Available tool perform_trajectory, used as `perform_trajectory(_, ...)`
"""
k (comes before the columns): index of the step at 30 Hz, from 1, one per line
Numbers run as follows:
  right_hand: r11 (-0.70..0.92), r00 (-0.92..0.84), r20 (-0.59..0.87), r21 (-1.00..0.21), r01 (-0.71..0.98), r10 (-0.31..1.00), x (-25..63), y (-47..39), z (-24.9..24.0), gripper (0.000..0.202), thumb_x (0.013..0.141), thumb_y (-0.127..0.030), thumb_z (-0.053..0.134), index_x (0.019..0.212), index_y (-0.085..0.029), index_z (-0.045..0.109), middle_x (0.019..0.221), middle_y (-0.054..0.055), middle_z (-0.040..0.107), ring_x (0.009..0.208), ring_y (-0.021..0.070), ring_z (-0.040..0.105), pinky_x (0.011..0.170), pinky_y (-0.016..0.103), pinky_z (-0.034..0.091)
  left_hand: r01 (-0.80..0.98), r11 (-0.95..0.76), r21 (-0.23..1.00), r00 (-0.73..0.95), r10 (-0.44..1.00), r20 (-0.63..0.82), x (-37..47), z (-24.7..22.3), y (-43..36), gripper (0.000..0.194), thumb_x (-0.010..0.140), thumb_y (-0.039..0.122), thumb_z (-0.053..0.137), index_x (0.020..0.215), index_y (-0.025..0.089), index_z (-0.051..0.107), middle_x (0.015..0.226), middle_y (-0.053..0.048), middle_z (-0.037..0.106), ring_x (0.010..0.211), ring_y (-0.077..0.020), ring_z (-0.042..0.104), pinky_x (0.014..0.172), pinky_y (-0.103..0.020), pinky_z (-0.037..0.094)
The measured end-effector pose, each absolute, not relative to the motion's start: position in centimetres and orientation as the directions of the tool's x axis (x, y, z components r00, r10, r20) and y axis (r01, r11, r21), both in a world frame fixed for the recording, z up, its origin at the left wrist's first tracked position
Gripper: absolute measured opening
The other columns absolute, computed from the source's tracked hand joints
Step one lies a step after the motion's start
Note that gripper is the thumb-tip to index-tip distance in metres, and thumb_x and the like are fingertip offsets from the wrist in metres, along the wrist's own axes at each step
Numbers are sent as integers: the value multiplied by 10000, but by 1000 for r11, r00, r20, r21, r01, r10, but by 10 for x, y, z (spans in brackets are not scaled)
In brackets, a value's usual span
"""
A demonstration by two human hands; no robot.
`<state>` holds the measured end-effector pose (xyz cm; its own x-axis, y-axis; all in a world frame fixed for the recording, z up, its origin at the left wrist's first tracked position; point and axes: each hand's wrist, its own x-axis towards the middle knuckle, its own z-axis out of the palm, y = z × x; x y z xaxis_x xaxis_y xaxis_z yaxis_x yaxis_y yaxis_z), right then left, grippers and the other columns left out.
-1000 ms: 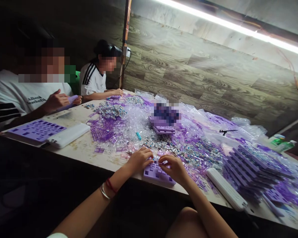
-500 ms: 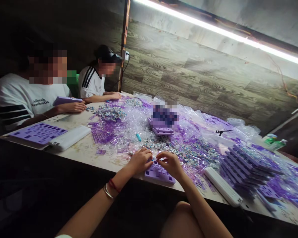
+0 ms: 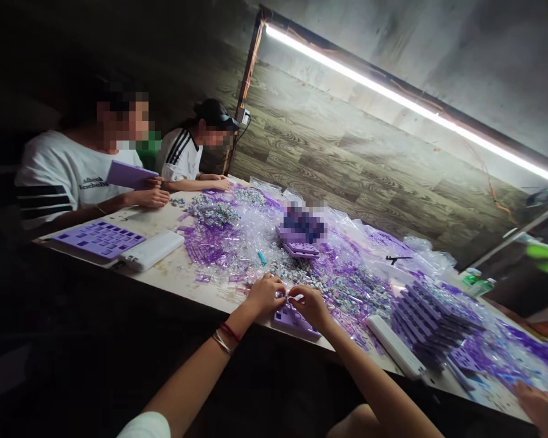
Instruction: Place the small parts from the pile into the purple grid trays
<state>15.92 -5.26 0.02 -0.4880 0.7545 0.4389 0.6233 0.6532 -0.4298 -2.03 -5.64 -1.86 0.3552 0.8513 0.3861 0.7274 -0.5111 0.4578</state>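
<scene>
My left hand (image 3: 267,295) is closed in a pinch, its fingertips almost meeting those of my right hand (image 3: 310,305), which pinches too. Between them shows a tiny pale piece, too small to name; the right fingertips grip it, and what the left fingers hold is hidden. Directly below both hands, a purple plastic panel with square openings (image 3: 296,323) lies at the table's near edge, partly covered by them. Just beyond the hands spreads a heap of small white and blue parts (image 3: 342,277).
Two people in white shirts sit at the left; the nearer one holds a purple panel (image 3: 131,175). White bars (image 3: 154,250) lie on either side. Stacked purple panels (image 3: 427,319) rise at right, with another person's hand (image 3: 541,404) beyond. Clear and purple plastic pieces (image 3: 214,243) cover the table.
The view has shifted and tilted. My fingertips have come closer together over the panel. The nearer person at left has raised their purple panel. Another person's hand reaches further in at lower right.
</scene>
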Motion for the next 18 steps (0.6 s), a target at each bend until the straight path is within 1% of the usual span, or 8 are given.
perform_trajectory(4, 670, -501, 451, -408, 620, 738, 158, -54, -1, 105, 734, -111, 576, 745, -185, 650, 779, 43, 689, 663, 161, 645, 572, 251, 537, 746, -547, 380, 394, 822, 411, -20, -19, -58, 134, 823, 280, 592, 876, 177, 660, 978, -61, 636, 1042, -265, 503, 861, -365, 439)
perform_trajectory(6, 674, -491, 469, -412, 613, 734, 158, -55, -2, 104, 739, -119, 568, 746, -185, 648, 784, 44, 684, 675, 165, 646, 565, 252, 542, 747, -552, 370, 400, 818, 413, -20, -19, -59, 126, 822, 271, 585, 868, 173, 649, 972, -66, 635, 1046, -267, 506, 861, -369, 441)
perform_trajectory(9, 672, -480, 478, -418, 612, 735, 157, -56, -5, 114, 733, -111, 568, 757, -185, 652, 800, 49, 681, 705, 175, 650, 569, 258, 551, 742, -540, 396, 388, 829, 404, -21, -17, -61, 106, 796, 255, 594, 856, 178, 636, 961, -63, 634, 1046, -264, 510, 873, -369, 440)
perform_trajectory(14, 692, -491, 494, -426, 583, 717, 158, -56, -5, 154, 732, -87, 565, 788, -188, 667, 847, 58, 680, 744, 177, 651, 591, 263, 560, 724, -520, 453, 353, 843, 405, -21, -13, -65, 256, 727, 214, 608, 981, 184, 596, 1006, -59, 631, 1044, -254, 514, 905, -362, 434)
perform_trajectory(18, 726, -513, 519, -420, 544, 684, 160, -50, -5, 138, 753, -106, 577, 790, -194, 677, 852, 61, 675, 745, 170, 646, 587, 261, 566, 710, -511, 485, 352, 854, 384, -22, -11, -66, 250, 727, 189, 577, 977, 187, 588, 997, -53, 635, 1036, -243, 523, 917, -350, 428)
